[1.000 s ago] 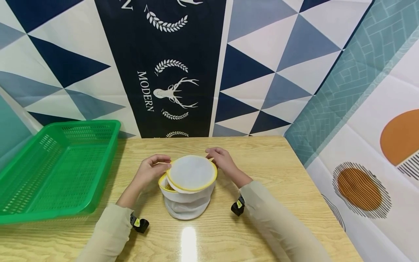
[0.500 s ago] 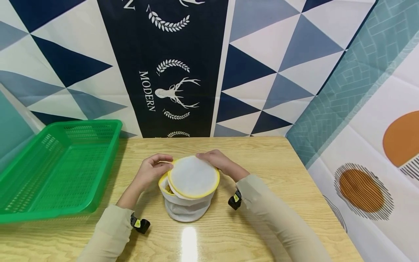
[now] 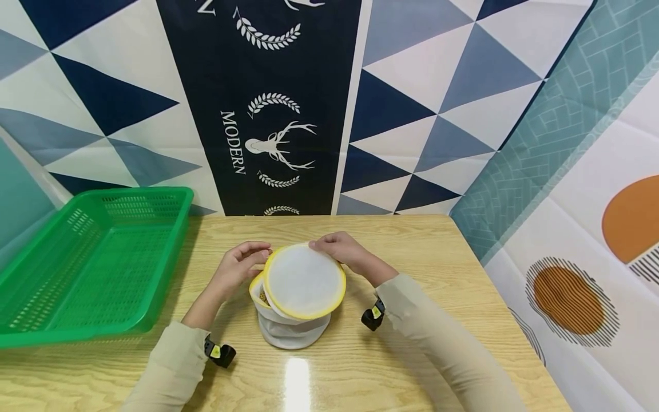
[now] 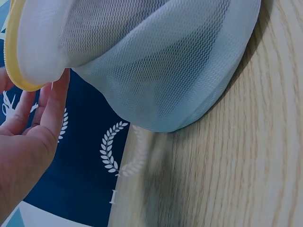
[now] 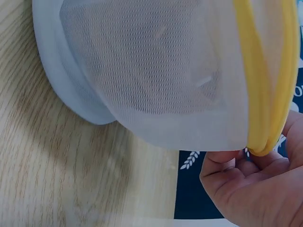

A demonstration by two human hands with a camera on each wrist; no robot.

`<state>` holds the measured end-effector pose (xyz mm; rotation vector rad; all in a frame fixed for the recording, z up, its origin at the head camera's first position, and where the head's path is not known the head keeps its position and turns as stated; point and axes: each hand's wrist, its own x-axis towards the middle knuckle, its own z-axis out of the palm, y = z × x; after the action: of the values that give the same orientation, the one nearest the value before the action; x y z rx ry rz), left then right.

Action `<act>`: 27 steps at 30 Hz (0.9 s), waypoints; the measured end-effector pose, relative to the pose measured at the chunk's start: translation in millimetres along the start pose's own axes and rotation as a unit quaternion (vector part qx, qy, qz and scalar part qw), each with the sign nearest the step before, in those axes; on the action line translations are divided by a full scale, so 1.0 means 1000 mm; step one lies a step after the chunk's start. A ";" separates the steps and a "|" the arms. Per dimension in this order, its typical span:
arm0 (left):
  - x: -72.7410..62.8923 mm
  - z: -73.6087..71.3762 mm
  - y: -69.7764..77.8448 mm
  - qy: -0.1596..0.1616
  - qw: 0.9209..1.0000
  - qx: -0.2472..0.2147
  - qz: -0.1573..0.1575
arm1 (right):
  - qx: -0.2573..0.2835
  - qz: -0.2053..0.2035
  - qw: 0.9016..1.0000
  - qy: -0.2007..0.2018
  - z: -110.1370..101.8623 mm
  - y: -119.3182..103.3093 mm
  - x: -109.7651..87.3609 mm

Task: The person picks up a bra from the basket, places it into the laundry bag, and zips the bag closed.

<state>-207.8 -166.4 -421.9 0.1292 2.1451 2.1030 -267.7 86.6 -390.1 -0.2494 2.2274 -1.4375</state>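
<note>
A white mesh laundry bag (image 3: 290, 337) with yellow trim stands on the table in front of me. Its round lid (image 3: 307, 280) lies askew, leaving a gap at the left where something yellowish-brown shows inside. My left hand (image 3: 238, 266) is at the bag's left back edge; in the left wrist view its fingers (image 4: 57, 101) reach behind the yellow rim (image 4: 13, 45), holding it. With the thumb on top, my right hand (image 3: 347, 252) pinches the lid's back right edge. Two yellow edges (image 5: 258, 85) meet at those fingers in the right wrist view.
A green perforated plastic basket (image 3: 103, 274) sits at the left of the wooden table (image 3: 412, 252). Patterned cloth (image 3: 278, 143) hangs behind the table's back edge, and more covers the right side.
My right hand has moved left from beside the bag onto the lid's back edge and grips it. The lid has shifted slightly toward me. My left hand stays at the left edge, fingers slightly shifted.
</note>
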 end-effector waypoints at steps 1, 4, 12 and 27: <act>0.000 0.000 0.000 0.000 1.000 -0.002 -0.005 | 0.007 0.001 1.000 0.000 0.000 -0.001 -0.001; 0.002 -0.001 -0.001 -0.003 1.000 0.000 -0.017 | 0.022 -0.003 1.000 0.006 0.002 -0.003 -0.002; 0.001 0.000 0.001 -0.018 0.999 0.004 -0.028 | 0.032 -0.002 0.998 0.058 0.007 -0.003 -0.005; 0.014 0.003 0.020 -0.015 0.998 0.063 -0.006 | -0.004 -0.022 0.999 0.050 0.008 -0.003 -0.008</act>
<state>-221.5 -160.5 -402.5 0.1598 2.2550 1.9461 -256.9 81.6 -387.5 -0.2344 2.3216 -1.4939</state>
